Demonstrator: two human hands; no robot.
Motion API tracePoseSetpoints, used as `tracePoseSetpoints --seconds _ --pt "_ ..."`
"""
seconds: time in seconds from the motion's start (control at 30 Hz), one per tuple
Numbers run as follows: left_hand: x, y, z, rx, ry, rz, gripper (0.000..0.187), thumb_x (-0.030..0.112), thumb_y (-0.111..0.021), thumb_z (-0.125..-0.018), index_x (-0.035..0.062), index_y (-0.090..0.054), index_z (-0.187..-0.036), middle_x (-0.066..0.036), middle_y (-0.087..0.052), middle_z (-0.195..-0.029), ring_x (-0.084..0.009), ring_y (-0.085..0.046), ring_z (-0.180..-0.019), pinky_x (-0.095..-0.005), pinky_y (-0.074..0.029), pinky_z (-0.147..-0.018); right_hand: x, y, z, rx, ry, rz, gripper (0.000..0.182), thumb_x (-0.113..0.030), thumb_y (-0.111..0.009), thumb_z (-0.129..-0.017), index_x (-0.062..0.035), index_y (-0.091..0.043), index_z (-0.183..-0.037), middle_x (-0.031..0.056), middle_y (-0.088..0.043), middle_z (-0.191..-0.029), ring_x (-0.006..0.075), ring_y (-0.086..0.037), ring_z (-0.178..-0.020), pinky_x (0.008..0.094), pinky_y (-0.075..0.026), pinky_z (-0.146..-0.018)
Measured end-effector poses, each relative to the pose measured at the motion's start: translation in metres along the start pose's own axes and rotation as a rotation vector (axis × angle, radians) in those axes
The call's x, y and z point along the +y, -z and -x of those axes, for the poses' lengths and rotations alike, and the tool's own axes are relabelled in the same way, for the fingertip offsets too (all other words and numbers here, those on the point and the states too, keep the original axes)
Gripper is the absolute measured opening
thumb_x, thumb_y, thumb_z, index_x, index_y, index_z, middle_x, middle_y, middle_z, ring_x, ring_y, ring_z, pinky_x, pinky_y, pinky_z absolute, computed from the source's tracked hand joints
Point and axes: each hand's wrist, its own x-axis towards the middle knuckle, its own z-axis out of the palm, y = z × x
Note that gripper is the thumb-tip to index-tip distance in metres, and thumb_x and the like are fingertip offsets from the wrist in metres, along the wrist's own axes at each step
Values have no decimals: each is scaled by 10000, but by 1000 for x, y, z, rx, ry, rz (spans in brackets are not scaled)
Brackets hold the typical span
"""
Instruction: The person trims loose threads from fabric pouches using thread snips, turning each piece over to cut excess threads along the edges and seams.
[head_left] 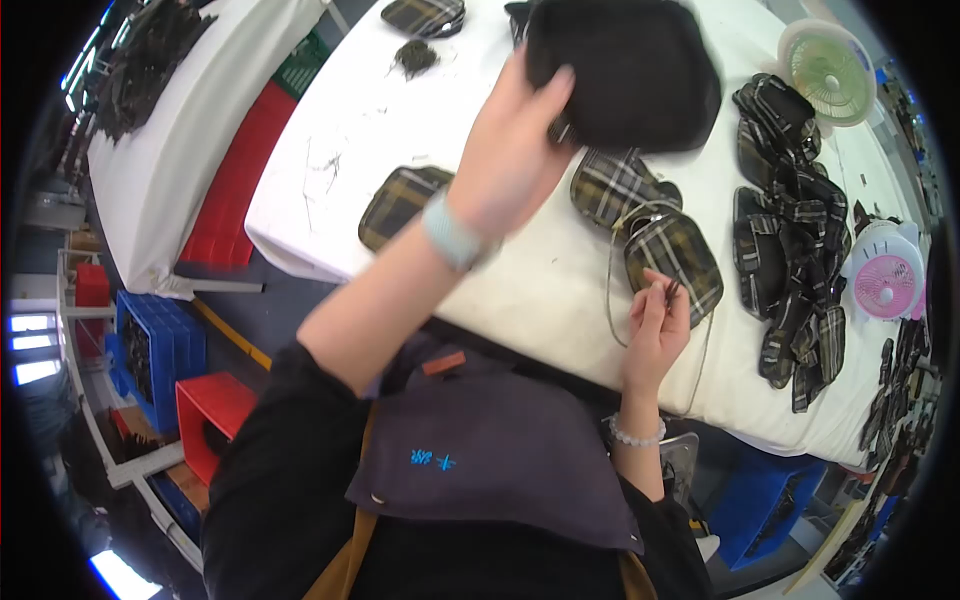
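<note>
My left hand (515,150) is raised over the table and grips a dark, rounded-square padded piece (630,75) by its near edge. That piece is blurred, and its black side faces me. My right hand (660,325) is closed, thumb and fingers pinched around something small and dark that I cannot make out. Just beyond those fingers lies a plaid pouch (678,255) with a thin cord beside it. Another plaid pouch (612,188) lies behind, partly under the raised piece. A third plaid pouch (400,205) is left of centre, partly behind my left forearm.
A heap of plaid pieces (795,240) runs along the table's right side, near a green fan (828,72) and a pink-and-white fan (887,283). Thread scraps (415,58) lie on the white tabletop (530,290). Blue crates (160,350) and a red bin (215,420) stand on the left.
</note>
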Motion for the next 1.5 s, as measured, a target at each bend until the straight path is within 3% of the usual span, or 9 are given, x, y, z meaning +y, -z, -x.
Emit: tracePoseSetpoints --seconds 0.13,0.23,0.27,0.4,0.63,1.07,1.23,1.3,1.5 --pt "-4 6 -65 93 -46 -422 836 437 -585 -1019 -55 -170 -1552 -179 -311 -1591 -246 -295 -1465 -366 -187 -1220 0 1 5 10 -53 -36 246 -185 -478 -1090 4 -618 -1161 -35 -498 -750 8 -372 -616 170 -269 -527" --pt "-15 40 -55 161 -248 -927 865 405 -619 -1002 -76 -163 -1559 -240 -310 -1580 -307 -260 -1489 -387 -202 -1220 1 7 4 15 -55 -33 304 -223 -432 -1106 -1 -620 -1193 -21 -520 -769 5 -366 -568 165 -268 -495" --pt "-18 53 -48 181 -218 -1221 726 289 -581 -1032 -40 -205 -1559 -251 -341 -1549 -300 -496 -1337 -381 -413 -1110 0 6 3 8 -16 -49 314 -227 -417 -1110 -1 -617 -1197 -14 -524 -769 9 -365 -552 168 -272 -484" --pt "-21 82 -16 -36 144 -1054 376 229 -647 -1002 -14 -605 -1285 -82 -689 -1181 -181 -727 -1001 -269 -562 -812 1 1 0 -12 19 -45 329 -228 -388 -1118 -1 -603 -1217 -5 -527 -764 16 -370 -532 173 -285 -467" --pt "-60 60 1 -188 331 -1237 724 211 -699 -940 -78 -306 -1476 -194 -675 -1160 -193 -715 -712 -303 -577 -641 0 -7 0 -52 24 159 227 -167 -535 -1065 -1 -676 -1126 -58 -460 -692 18 -348 -591 192 -289 -533" --pt "-2 30 138 18 349 -502 676 -6 -563 -992 81 -244 -1582 -133 -412 -1499 -241 -687 -1086 -319 -635 -806 7 1 1 -12 146 379 239 -134 -567 -1058 -19 -546 -849 -82 -354 -680 16 -275 -608 208 -219 -524" --pt "5 39 175 -479 746 -573 602 55 -613 -992 61 -381 -1548 -98 -709 -1029 -147 -731 -900 -269 -576 -795 -2 -3 4 -8 172 366 244 -154 -537 -1073 -1 -599 -892 -90 -392 -687 4 -299 -612 206 -225 -528" --pt "11 39 165 -287 647 -664 394 54 -600 -1000 23 -559 -1390 -41 -698 -836 -120 -715 -745 -241 -566 -697 -5 2 7 -34 -13 288 243 -154 -534 -1070 18 -648 -942 -88 -422 -689 2 -317 -606 211 -233 -522" --pt "1 67 130 -10 81 -1106 507 1 -703 -916 24 -528 -1391 -70 -570 -1350 -59 -617 -801 -185 -485 -646 -12 -2 10 -135 59 438 133 -14 -708 -938 36 -686 -1059 -16 -636 -826 5 -400 -633 184 -298 -536"
